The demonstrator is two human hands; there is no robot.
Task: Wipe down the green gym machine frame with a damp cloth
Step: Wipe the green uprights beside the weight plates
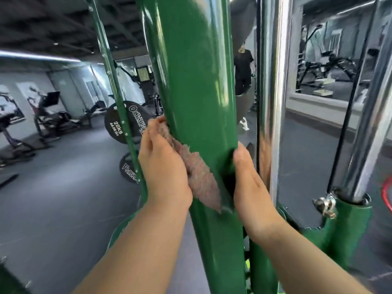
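A thick, glossy green post (pixel 195 81) of the gym machine frame runs top to bottom through the middle of the view. A brownish fuzzy cloth (pixel 199 177) lies against its left face, one corner hanging down. My left hand (pixel 163 166) presses the cloth onto the post with fingers stretched upward along the post's side. My right hand (pixel 250 183) grips the post's right edge, thumb on the front and fingers wrapped behind out of sight.
A chrome guide rod (pixel 273 81) stands just right of the post, with a second one set in a green sleeve (pixel 350 225). A thin green upright (pixel 106 60) and black weight plates (pixel 125 124) are at the left. A person (pixel 242 68) stands behind. Grey floor all round.
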